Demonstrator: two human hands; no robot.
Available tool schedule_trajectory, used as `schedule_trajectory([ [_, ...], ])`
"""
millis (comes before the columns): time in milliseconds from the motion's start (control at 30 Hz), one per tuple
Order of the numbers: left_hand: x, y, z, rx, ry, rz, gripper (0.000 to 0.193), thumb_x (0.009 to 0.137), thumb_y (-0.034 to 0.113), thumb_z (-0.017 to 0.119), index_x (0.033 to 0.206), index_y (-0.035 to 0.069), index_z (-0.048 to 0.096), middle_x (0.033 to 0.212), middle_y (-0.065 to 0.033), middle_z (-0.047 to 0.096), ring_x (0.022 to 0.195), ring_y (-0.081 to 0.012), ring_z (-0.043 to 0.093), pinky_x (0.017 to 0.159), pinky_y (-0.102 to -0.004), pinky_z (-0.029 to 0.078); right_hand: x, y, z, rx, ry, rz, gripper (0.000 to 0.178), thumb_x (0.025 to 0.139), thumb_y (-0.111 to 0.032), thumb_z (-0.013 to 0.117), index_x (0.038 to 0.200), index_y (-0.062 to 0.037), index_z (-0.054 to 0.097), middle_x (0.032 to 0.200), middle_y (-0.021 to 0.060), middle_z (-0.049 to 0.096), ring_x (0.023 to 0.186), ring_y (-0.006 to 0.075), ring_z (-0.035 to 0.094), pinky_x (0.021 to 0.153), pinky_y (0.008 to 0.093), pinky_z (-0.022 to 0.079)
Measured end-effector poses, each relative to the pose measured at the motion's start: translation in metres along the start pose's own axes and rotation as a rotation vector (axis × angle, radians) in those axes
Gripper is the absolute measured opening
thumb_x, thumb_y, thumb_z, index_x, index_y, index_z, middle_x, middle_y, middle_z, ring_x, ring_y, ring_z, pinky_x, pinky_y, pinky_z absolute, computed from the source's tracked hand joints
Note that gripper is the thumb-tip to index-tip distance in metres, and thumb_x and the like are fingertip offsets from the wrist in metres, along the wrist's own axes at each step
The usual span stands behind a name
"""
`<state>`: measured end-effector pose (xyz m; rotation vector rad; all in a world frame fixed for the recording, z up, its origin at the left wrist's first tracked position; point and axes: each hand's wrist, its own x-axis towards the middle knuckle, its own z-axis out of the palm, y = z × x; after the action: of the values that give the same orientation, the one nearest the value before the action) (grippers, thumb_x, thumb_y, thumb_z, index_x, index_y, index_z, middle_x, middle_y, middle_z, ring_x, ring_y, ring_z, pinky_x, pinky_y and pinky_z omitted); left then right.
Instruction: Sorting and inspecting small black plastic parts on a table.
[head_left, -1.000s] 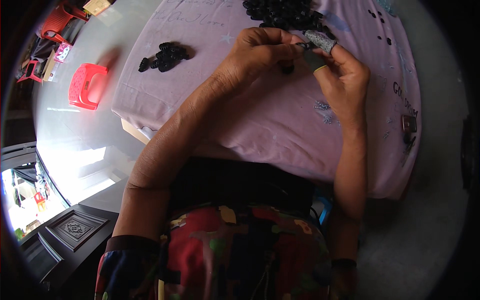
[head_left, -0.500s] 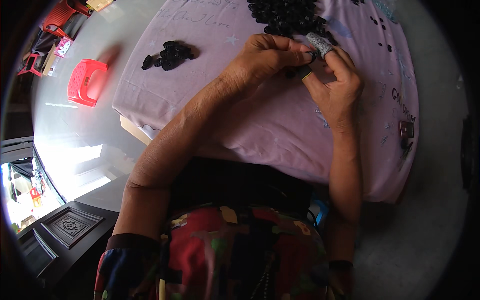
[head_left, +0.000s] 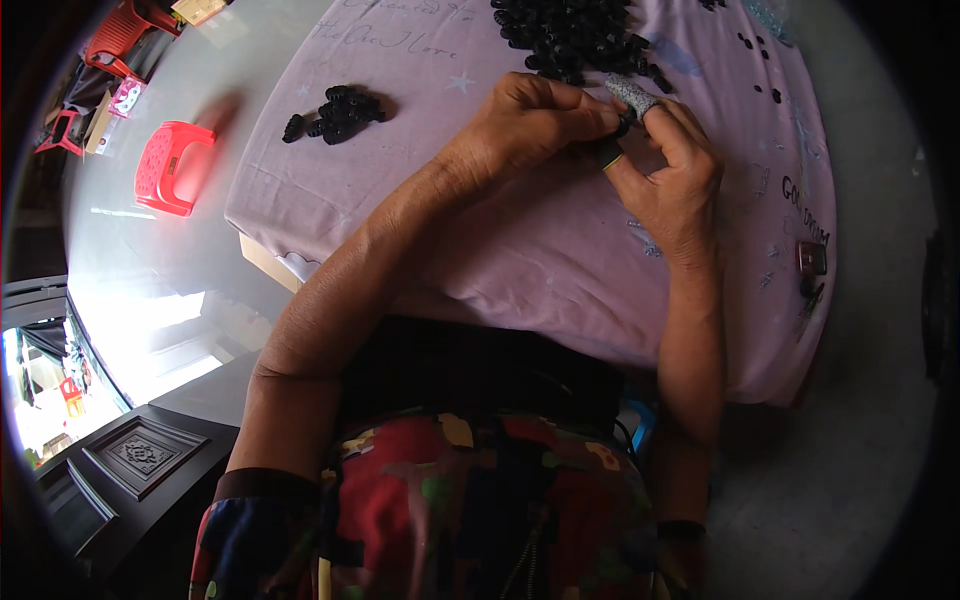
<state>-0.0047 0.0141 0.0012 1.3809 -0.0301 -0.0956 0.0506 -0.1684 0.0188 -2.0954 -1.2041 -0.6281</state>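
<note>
Above the cloth-covered table, my left hand (head_left: 535, 122) pinches a small black ringed part (head_left: 626, 121) between thumb and fingers. My right hand (head_left: 672, 160) closes on the same part from the other side. Grey knitted covering wraps its index finger, and a black band with a yellow edge sits on its thumb. The fingers hide most of the part, so its exact kind does not show. Just beyond the hands lies a large heap of similar black ribbed pieces (head_left: 565, 35). A smaller pile of black pieces (head_left: 345, 114) rests on the left of the table.
A pink printed cloth (head_left: 480, 260) covers the table. Several tiny black bits (head_left: 762, 52) lie at the far right. By the right edge are a small reddish-brown box (head_left: 811, 259) and a dark tool (head_left: 811, 300). A red plastic stool (head_left: 172, 168) stands on the floor at left.
Both hands stay together on the small black part. The right index finger has shifted slightly left and tilted closer to the left fingertips.
</note>
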Motion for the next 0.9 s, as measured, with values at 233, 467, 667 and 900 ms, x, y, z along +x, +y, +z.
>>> schedule_trajectory([
  [233,0.004,-0.009,0.002,-0.044,0.039,0.040,0.020,0.095,0.018,0.071,0.106,0.002,0.076,0.092,-0.0041,0.074,0.085,-0.0100,0.067,0.083,-0.0254,0.054,-0.003,0.001,0.002,-0.055,-0.023,0.031,0.029,0.067,0.001,0.077,0.092,0.0010,0.063,0.087,0.0143,0.065,0.082,0.0351,0.065,0.071,0.0423,0.055],
  [467,0.003,-0.011,0.002,-0.026,0.053,0.057,0.020,0.095,0.016,0.070,0.106,0.000,0.076,0.093,-0.0056,0.075,0.087,-0.0114,0.068,0.084,-0.0271,0.055,-0.002,0.000,0.003,-0.066,-0.043,-0.007,0.030,0.069,0.002,0.076,0.096,0.0015,0.063,0.087,0.0156,0.065,0.082,0.0362,0.066,0.072,0.0430,0.055],
  [667,0.005,-0.014,0.000,-0.025,0.038,0.066,0.019,0.096,0.014,0.069,0.106,-0.001,0.076,0.095,-0.0069,0.075,0.089,-0.0128,0.070,0.086,-0.0281,0.056,-0.003,0.001,0.002,-0.058,-0.068,-0.043,0.018,0.083,-0.003,0.072,0.097,0.0021,0.061,0.084,0.0150,0.062,0.073,0.0337,0.064,0.064,0.0403,0.053],
  [900,0.007,-0.014,0.000,-0.017,0.058,0.054,0.020,0.097,0.016,0.069,0.104,-0.001,0.076,0.094,-0.0068,0.075,0.086,-0.0118,0.069,0.083,-0.0266,0.056,-0.002,0.000,0.005,-0.097,-0.070,-0.074,0.018,0.074,0.004,0.068,0.087,0.0001,0.055,0.081,0.0158,0.060,0.075,0.0368,0.062,0.067,0.0460,0.053],
])
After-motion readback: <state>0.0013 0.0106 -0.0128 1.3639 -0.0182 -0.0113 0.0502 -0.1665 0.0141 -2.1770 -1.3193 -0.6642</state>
